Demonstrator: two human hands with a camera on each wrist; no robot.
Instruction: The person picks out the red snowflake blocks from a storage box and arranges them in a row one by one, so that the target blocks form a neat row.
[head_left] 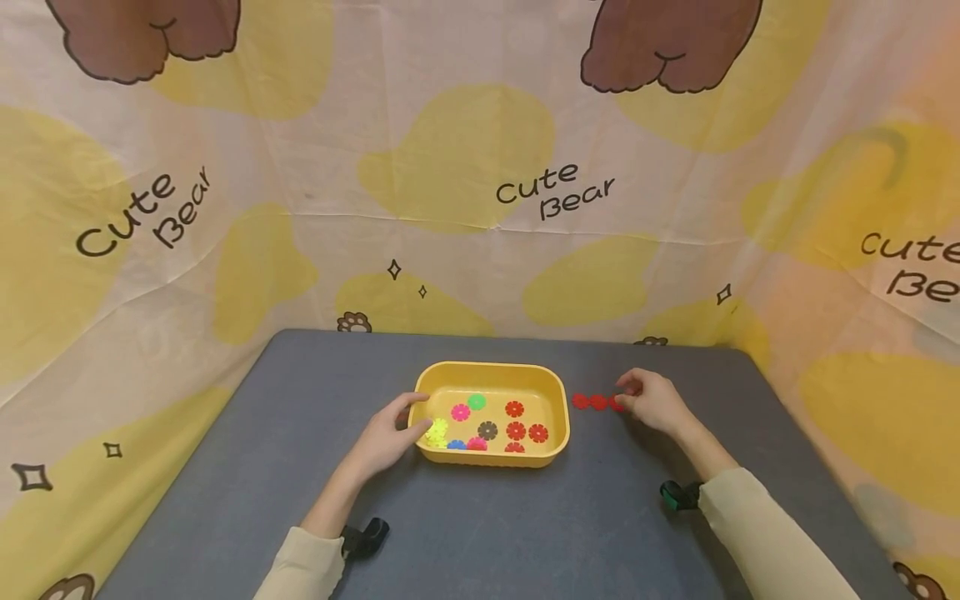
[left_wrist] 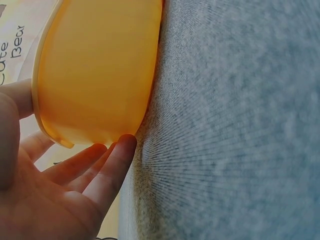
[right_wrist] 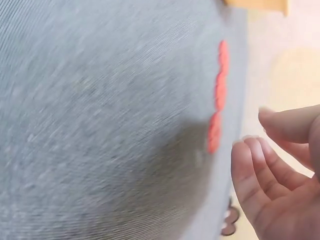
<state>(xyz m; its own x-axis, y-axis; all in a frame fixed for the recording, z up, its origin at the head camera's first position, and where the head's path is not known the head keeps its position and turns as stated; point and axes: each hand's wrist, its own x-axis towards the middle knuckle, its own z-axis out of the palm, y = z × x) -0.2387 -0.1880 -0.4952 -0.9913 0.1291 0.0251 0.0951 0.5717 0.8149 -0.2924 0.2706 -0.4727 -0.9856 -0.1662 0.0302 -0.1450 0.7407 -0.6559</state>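
Head view: from above, forward-down; wrist views: close, sideways; head and left wrist share yellow tray (head_left: 489, 459).

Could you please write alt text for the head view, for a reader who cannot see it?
A person's right hand hovers at the right end of a row of three red discs on a dark table, while their left hand holds the left end of a yellow tray containing colourful discs. Behind hangs a cloth printed "Cute Bear".

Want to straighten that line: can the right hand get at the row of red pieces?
Likely yes: the right hand is at one end of the red row, fingers parted and apparently empty, nothing visible in between.
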